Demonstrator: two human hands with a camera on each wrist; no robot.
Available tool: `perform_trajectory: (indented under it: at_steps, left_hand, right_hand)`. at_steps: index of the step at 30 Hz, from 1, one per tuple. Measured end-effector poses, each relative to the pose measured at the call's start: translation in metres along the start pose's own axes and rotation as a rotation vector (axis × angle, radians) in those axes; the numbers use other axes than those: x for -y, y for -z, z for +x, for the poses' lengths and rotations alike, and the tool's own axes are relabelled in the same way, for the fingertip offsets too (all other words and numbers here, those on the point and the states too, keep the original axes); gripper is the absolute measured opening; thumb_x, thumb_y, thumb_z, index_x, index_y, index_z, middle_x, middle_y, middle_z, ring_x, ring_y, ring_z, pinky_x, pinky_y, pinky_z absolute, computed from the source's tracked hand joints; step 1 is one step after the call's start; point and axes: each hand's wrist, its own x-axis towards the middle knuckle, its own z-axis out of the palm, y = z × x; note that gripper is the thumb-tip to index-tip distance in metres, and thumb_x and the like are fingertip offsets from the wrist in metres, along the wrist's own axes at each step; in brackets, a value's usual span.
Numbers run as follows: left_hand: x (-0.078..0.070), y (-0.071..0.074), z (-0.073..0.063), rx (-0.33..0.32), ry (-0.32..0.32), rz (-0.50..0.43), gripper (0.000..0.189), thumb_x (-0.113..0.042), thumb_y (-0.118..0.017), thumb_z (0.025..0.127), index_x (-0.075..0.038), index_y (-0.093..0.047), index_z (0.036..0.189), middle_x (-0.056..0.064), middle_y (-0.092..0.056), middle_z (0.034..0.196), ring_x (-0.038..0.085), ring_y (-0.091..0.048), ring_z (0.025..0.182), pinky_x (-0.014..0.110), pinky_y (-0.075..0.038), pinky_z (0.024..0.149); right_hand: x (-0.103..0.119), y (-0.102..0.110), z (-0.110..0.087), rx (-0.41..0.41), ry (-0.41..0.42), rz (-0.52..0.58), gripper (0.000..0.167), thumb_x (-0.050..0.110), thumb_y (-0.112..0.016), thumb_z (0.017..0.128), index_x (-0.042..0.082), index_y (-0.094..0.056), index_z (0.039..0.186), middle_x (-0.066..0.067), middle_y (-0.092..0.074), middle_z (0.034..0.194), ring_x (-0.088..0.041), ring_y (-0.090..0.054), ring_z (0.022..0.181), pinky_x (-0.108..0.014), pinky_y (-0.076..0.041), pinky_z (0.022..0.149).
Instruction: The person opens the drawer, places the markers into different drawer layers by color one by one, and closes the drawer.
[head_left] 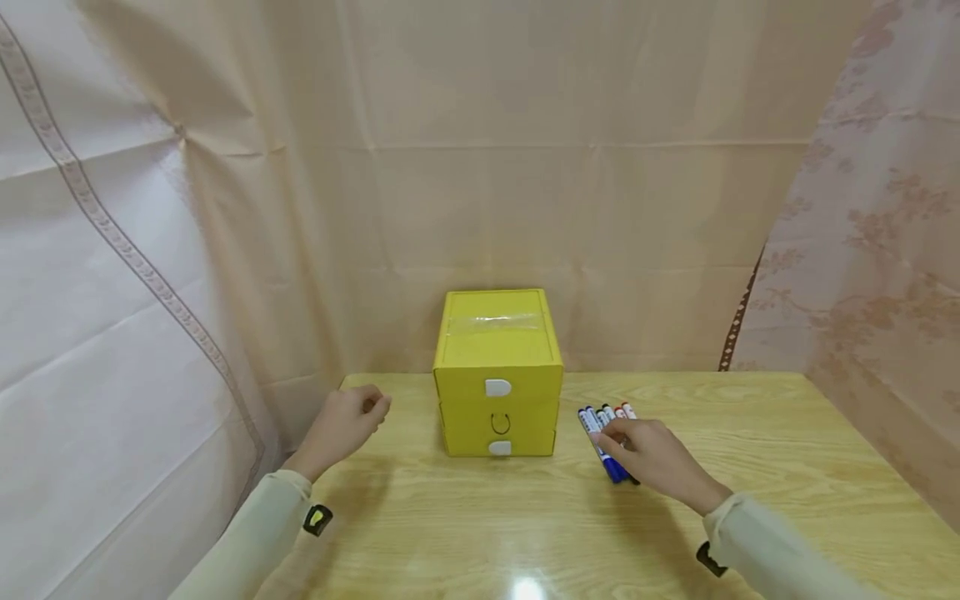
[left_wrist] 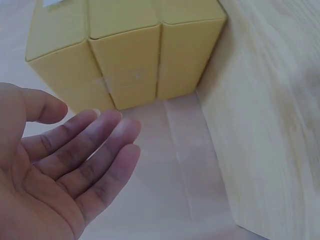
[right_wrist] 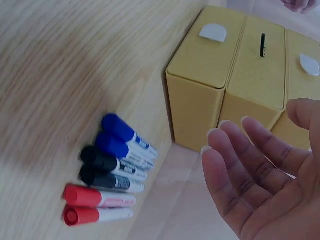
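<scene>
A yellow three-tier drawer box stands towards the back of the table. Its top and bottom fronts carry white tabs, the middle one a dark loop. My left hand hovers left of the box with loosely bent fingers and nothing in the palm. Over the row of markers my right hand hangs, partly covering them in the head view. From the right wrist view, its fingers are relaxed and hold nothing, apart from the markers. Two blue markers, two black markers and two red markers lie side by side.
The light wooden table ends at the back against a beige curtain. White cloth hangs on the left, patterned cloth on the right. Clear tape crosses the box top.
</scene>
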Motion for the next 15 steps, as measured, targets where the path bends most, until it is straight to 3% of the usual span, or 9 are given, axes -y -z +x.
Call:
perform_trajectory:
  at_steps: [6,11,15]
  left_hand:
    - [-0.009,0.004,0.006,0.024,0.050,-0.070,0.024,-0.025,-0.059,0.106,-0.013,-0.073,0.092,-0.005,-0.069,0.079,0.011,-0.066,0.067,0.031,-0.056,0.061]
    - [-0.015,0.002,0.013,0.024,0.038,-0.139,0.029,-0.027,-0.056,0.108,-0.010,-0.072,0.089,0.001,-0.070,0.078,0.016,-0.067,0.066,0.032,-0.056,0.061]
    - [-0.019,-0.001,0.018,0.001,0.039,-0.187,0.046,-0.043,-0.048,0.110,-0.013,-0.071,0.084,0.003,-0.070,0.076,0.020,-0.068,0.065,0.033,-0.057,0.063]
  right_hand:
    - [0.002,-0.007,0.004,0.020,-0.015,0.041,0.037,0.049,-0.055,0.105,0.019,-0.075,0.096,0.013,-0.063,0.073,-0.005,-0.055,0.060,-0.026,-0.048,0.056]
    - [0.004,-0.010,0.009,0.022,-0.017,0.071,0.038,0.051,-0.053,0.106,0.024,-0.070,0.086,0.011,-0.049,0.059,-0.004,-0.042,0.051,-0.025,-0.041,0.050]
    - [0.006,-0.013,0.012,0.023,-0.007,0.121,0.038,0.050,-0.054,0.106,0.024,-0.069,0.083,0.008,-0.050,0.057,-0.003,-0.036,0.047,-0.024,-0.037,0.046]
